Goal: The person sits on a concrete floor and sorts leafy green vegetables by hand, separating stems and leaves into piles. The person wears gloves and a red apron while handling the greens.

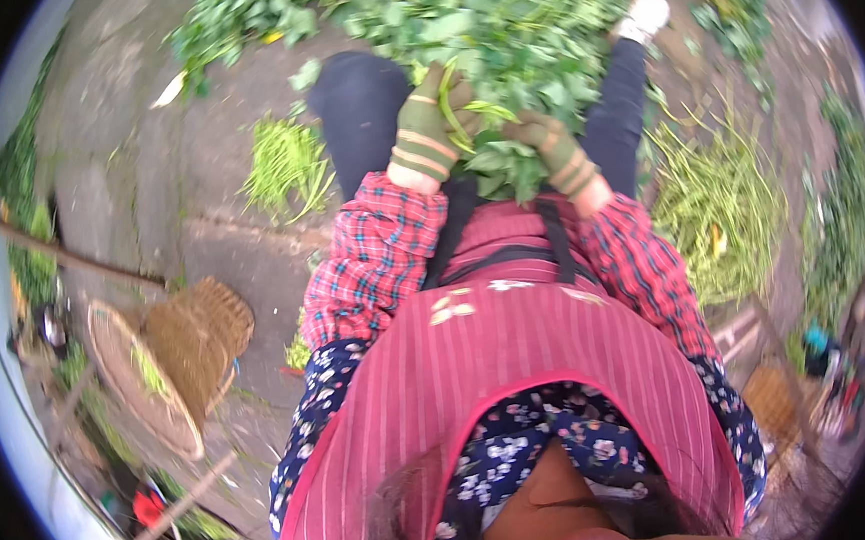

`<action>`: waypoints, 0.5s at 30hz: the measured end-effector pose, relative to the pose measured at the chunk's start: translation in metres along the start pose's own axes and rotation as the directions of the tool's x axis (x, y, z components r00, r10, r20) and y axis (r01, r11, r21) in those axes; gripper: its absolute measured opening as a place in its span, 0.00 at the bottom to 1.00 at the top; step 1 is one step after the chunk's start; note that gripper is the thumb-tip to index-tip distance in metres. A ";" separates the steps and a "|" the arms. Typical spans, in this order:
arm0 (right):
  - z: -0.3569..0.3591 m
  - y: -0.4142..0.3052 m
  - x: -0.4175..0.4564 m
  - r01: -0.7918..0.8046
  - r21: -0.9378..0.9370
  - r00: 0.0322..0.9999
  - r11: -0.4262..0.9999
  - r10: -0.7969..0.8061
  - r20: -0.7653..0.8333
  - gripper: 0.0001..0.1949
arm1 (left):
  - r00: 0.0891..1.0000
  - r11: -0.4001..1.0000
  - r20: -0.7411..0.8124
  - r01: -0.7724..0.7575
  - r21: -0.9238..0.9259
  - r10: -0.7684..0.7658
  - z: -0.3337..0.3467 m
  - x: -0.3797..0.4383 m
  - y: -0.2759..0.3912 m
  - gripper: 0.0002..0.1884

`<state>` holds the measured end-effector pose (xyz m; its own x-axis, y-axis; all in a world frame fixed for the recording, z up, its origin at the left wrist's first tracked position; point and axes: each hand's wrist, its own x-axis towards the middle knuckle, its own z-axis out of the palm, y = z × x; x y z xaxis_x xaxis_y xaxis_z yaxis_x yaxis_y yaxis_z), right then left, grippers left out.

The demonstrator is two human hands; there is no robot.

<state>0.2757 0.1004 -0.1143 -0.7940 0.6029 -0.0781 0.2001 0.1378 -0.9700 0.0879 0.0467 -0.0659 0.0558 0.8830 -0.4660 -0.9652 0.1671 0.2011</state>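
My left hand [433, 119], in a green knit glove with pale stripes, is closed around a few slim green bean pods [453, 107]. My right hand [552, 149], gloved alike, is at the tips of the pods, its fingers near a leafy green sprig [508, 167] that hangs over my lap. Whether it grips the sprig or a pod, I cannot tell. Just beyond both hands spreads a large heap of leafy bean plants [507, 39] between and past my legs.
Green pods lie piled [286, 163] on the concrete at the left. A larger heap of thin yellow-green stalks [717, 205] is at the right. A woven basket [197, 339] stands at lower left, near a wooden pole [70, 254]. My shoe [644, 18] touches the leaves.
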 end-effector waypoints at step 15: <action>-0.012 0.048 -0.002 -0.366 -0.607 0.930 0.706 0.295 -0.219 0.13 | 0.512 0.013 -0.476 0.671 0.741 0.715 -0.277 -0.118 0.162 0.32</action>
<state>0.2938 0.1155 -0.1577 -0.5540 0.7732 -0.3085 0.7803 0.3531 -0.5161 -0.1457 -0.1524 -0.2168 -0.7829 0.3632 -0.5051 0.2146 0.9197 0.3288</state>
